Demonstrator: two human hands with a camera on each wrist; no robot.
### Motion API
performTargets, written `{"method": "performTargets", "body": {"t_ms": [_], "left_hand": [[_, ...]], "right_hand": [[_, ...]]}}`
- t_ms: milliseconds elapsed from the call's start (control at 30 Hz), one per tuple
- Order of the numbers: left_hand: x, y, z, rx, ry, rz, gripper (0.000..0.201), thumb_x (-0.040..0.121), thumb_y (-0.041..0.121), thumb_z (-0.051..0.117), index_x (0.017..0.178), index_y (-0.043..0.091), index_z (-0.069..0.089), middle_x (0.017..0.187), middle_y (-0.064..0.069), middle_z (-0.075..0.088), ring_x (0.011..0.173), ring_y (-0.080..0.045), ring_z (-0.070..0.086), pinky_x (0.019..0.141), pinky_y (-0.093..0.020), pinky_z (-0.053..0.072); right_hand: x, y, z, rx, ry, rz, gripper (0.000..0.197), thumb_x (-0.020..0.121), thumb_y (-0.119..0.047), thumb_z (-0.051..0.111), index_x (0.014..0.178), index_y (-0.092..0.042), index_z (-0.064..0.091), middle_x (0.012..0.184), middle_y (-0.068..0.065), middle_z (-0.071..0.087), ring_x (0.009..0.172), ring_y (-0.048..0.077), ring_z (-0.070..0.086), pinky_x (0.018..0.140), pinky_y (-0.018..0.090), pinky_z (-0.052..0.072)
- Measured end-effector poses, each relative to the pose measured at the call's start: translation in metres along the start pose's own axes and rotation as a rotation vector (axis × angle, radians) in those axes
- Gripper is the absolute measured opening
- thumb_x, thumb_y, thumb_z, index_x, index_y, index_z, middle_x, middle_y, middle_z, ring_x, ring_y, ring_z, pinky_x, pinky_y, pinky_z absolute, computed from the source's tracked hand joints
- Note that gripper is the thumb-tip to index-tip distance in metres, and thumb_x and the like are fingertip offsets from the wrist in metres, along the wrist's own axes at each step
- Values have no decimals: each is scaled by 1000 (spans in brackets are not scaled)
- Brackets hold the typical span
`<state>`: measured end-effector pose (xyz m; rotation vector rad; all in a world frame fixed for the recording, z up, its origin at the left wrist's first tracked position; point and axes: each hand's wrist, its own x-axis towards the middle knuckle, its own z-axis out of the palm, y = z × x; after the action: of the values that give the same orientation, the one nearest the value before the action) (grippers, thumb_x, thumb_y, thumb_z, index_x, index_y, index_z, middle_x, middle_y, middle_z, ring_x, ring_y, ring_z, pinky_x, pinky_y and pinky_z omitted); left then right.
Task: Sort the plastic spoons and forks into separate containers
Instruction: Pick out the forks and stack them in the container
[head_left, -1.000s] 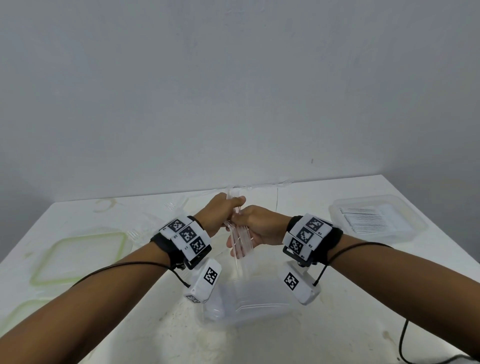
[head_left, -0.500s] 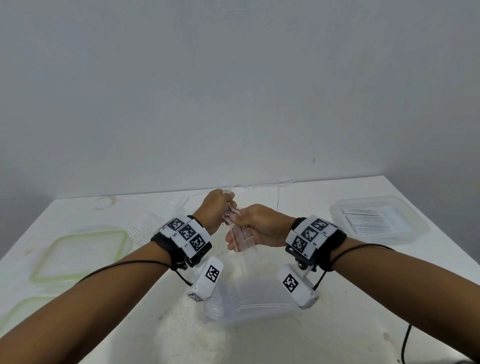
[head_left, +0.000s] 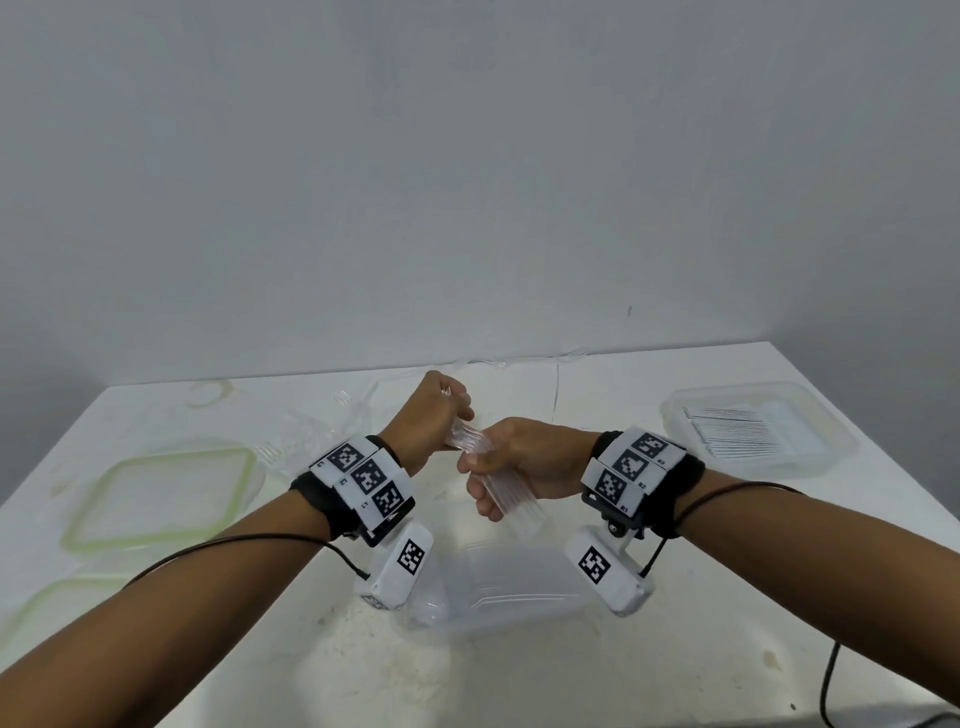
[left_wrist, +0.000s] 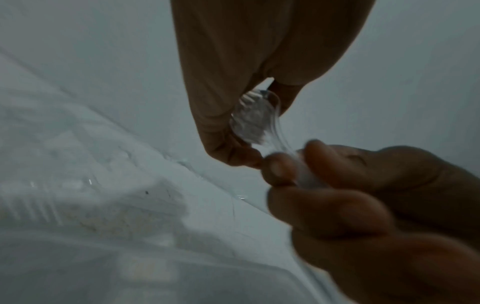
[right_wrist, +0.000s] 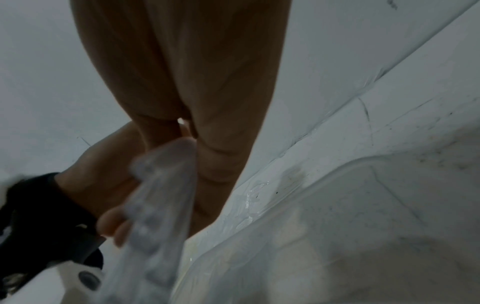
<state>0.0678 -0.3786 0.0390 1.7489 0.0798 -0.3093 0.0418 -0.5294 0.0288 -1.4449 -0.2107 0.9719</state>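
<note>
A bundle of clear plastic spoons and forks (head_left: 511, 491) slants in the air between my two hands, over a clear container (head_left: 498, 587) at the table's middle. My left hand (head_left: 457, 415) grips the bundle's head end; in the left wrist view the spoon bowls and fork tines (left_wrist: 253, 119) show between its fingers. My right hand (head_left: 483, 483) curls round the handles (right_wrist: 161, 205), which stick out below its fist. I cannot tell how many spoons or forks the bundle holds.
A second clear container (head_left: 753, 431) with cutlery laid in rows stands at the right. Two green-rimmed lids (head_left: 156, 493) (head_left: 31, 608) lie at the left. Loose clear cutlery (head_left: 311, 431) lies behind my left wrist. A black cable (head_left: 831, 675) trails at the front right.
The bundle has tipped from nearly upright to a slant. My left hand has slid a little left and away on the head end; my right hand keeps its hold.
</note>
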Motion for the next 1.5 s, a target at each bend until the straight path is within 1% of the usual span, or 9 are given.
{"method": "performTargets", "body": {"t_ms": [133,267,433,567,733,800,1000,1167,1500], "left_hand": [[-18,-5,-24,507,-248,255,17,96,29,52,110,18,53,97,-3,56,83,-16,56,72,-28,50],[-37,-18,-45,1024,-474,588,39,89,45,61,122,28,54,117,10,51,106,-6,46,91,-20,38],[-44,-45,-46,1218,-414,847,22,93,33,57,112,22,61,103,8,63,98,-17,50,78,-29,37],[-46,-62,-53,1196,-353,765,23,93,35,56,110,21,62,103,5,57,94,-17,49,79,-32,40],[-54,-80,-50,1195,-246,679,30,86,41,62,109,22,68,113,-2,49,103,-21,43,83,-37,44],[-53,-83,-45,1181,-260,628,33,87,41,62,114,23,67,123,-3,46,112,-23,41,90,-38,44],[-51,-88,-43,1123,-288,578,44,85,28,67,127,25,52,122,5,44,108,-14,42,91,-28,41],[-56,-95,-55,1088,-197,567,35,79,26,67,103,24,42,106,8,41,90,-15,41,79,-33,45],[-55,-100,-52,1197,-146,452,18,88,30,61,104,20,62,119,2,52,106,-17,48,86,-27,43]], "right_hand": [[-13,1,-13,-130,-118,47,9,92,-13,54,88,-5,52,70,11,60,61,24,62,60,33,53],[-19,7,-20,-270,-244,164,5,91,-12,55,91,-7,54,72,11,61,61,23,63,61,32,55],[-12,10,-10,-427,-258,242,9,93,-16,57,90,-8,54,74,13,60,63,25,64,64,33,56],[-11,16,-6,-738,-58,236,9,93,-8,56,95,-10,48,76,15,60,65,29,61,63,36,55],[-34,33,2,-1288,127,68,27,100,-25,45,124,-14,39,91,3,56,77,20,54,70,33,44],[-39,40,5,-1351,142,39,23,102,-22,40,122,-11,39,103,9,57,84,26,53,74,37,44],[-41,48,0,-1453,152,44,15,102,-18,36,113,-9,40,99,13,55,75,27,49,65,35,38],[-43,51,-4,-1530,161,67,13,100,-14,36,108,-7,42,93,13,56,68,26,47,64,38,41],[-39,36,13,-1834,264,-43,24,84,3,38,106,-6,43,71,5,30,55,17,28,46,29,22]]}}
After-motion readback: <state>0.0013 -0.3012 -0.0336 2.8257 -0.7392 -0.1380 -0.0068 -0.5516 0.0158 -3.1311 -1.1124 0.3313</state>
